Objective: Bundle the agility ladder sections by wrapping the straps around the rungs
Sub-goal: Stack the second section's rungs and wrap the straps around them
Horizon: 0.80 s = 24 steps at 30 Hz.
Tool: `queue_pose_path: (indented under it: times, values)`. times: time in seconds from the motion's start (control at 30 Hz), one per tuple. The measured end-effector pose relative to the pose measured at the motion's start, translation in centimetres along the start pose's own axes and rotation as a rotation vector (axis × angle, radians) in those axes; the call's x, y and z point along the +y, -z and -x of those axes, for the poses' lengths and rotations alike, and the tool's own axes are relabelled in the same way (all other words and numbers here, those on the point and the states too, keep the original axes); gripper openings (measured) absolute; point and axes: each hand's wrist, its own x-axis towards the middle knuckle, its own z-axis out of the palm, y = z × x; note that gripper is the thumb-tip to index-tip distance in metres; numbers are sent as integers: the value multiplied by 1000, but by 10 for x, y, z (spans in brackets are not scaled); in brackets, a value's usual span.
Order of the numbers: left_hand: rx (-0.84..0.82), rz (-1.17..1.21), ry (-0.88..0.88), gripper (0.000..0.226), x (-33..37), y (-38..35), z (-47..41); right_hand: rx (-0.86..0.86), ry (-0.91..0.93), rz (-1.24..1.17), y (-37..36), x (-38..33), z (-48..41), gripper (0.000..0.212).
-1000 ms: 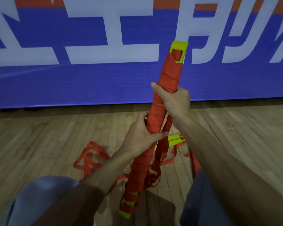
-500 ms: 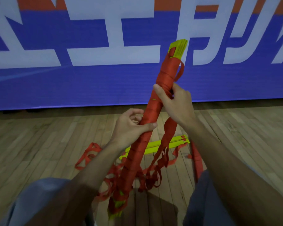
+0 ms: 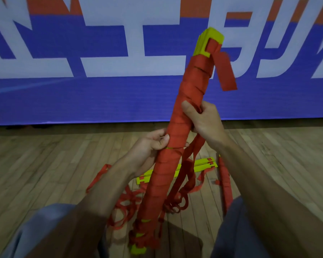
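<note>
You hold a long, stiff bundle: flat yellow plastic rungs wound nearly end to end in flat red woven strap. It tilts up towards the blue banner. Your left hand grips its middle. Your right hand clasps it just above, and loose strap loops trail from under the palm. More yellow rungs and tangled strap lie on the wooden floor.

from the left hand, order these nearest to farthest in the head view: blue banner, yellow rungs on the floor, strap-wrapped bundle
1. strap-wrapped bundle: held by the left hand, touching it.
2. yellow rungs on the floor: beyond and below the hand, slightly right.
3. blue banner: at the back, past the floorboards.
</note>
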Motion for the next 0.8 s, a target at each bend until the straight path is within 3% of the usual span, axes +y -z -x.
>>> queue_pose_path:
  times: [0.2,0.33,0.47,0.53,0.67,0.8]
  values:
    - [-51,6,77,45,0,-12,-3,227,-46,-104,1,1,-5,27]
    - [138,-320,57,35,-15,-22,-8,343,-89,74,1,10,-8,30]
    - [276,-913,-48,81,-39,-27,-10,408,-171,252,2,15,-8,45]
    - [325,-1021,-73,93,-41,-31,-8,407,-200,274,2,14,-8,46]
    - [422,-1029,-101,87,-37,-32,-9,361,-178,298,0,13,-5,48]
    - [453,-802,-71,72,-29,-24,-7,267,-31,427,-1,11,-2,49]
